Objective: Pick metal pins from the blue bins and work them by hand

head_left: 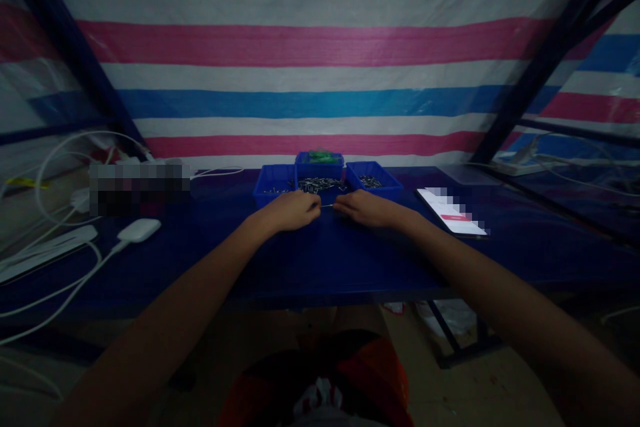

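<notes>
My left hand (294, 211) and my right hand (367, 208) are close together over the blue table, fingers pinched. Between their fingertips runs a thin, shiny metal piece (327, 205), its ends hidden in the fingers. It is too small to name more exactly. Just behind the hands lies a heap of small metal parts (321, 184). To the left is a blue bin (270, 177) with a few small metal pieces. On the right, another blue bin (385, 172) holds more of them. A third blue bin (320, 171) at the back contains something green (323, 157).
A lit phone (453, 213) lies on the table (350, 267) to the right. White cables and a white charger (141, 230) are at the left. Dark metal posts (535, 73) and a striped plastic sheet (320, 47) stand around the table.
</notes>
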The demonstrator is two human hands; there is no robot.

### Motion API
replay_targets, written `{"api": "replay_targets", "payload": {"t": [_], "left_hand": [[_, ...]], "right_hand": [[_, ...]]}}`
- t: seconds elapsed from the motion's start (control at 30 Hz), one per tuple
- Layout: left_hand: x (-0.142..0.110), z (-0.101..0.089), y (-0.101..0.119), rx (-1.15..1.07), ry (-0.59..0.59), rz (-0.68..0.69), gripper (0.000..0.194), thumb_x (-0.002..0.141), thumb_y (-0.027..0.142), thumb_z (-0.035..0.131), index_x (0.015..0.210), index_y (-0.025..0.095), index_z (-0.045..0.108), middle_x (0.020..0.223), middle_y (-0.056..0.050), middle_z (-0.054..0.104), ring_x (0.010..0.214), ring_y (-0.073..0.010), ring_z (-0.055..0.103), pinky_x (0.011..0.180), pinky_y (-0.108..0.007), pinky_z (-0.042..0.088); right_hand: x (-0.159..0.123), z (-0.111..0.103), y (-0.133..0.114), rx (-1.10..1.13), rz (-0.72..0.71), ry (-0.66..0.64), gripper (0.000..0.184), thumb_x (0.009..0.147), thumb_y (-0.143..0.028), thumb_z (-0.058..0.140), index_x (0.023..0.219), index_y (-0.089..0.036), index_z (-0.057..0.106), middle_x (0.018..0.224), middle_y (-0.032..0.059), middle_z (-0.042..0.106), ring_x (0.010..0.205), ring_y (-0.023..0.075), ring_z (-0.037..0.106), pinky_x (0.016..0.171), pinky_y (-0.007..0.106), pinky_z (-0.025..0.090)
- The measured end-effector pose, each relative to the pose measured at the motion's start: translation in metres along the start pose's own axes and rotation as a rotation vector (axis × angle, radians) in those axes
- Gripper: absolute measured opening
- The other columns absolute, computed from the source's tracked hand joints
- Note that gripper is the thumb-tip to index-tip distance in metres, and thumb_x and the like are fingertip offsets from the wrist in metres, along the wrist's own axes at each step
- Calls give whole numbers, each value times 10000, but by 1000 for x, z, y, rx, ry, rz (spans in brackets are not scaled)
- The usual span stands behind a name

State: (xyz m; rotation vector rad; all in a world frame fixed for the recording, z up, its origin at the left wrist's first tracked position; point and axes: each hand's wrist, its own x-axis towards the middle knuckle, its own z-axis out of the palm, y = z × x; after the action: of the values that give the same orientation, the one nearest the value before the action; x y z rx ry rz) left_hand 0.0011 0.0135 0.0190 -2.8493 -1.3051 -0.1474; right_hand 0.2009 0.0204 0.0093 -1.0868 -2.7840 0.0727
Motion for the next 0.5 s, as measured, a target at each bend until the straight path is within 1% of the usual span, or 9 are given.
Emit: {"api": "replay_targets", "payload": {"t": [0.1,0.23,0.33,0.5], "left_hand": [[0,0,1,-3,-5,-19,243,822,288,370,877,191,586,774,-48,619,671,-164,544,569,-264,338],[-1,-1,1,-18,-18,-31,226,812,293,397,887,196,587,754,-44,613,637,-154,531,543,-256,322],[0,-1,0,-40,-28,-33,215,807,295,413,885,197,589,740,-38,609,608,-142,518,523,-250,308],[1,0,-1,-44,-43,-37,188,788,254,433,875,196,589,734,-31,607,613,-139,514,537,-252,311]], "right_hand": [[0,0,1,-14,-25,5,275,900,-296,348,782,-159,556,687,47,594,605,124,510,594,254,334],[-1,0,2,14,-60,-11,238,875,-281,393,788,-159,577,694,42,600,612,124,519,594,251,340],[-1,0,3,34,-58,-22,203,860,-279,422,801,-164,580,709,39,605,629,122,525,599,245,346],[-1,0,2,55,-40,-16,159,839,-268,460,817,-162,576,714,37,603,625,119,517,591,242,344]]}}
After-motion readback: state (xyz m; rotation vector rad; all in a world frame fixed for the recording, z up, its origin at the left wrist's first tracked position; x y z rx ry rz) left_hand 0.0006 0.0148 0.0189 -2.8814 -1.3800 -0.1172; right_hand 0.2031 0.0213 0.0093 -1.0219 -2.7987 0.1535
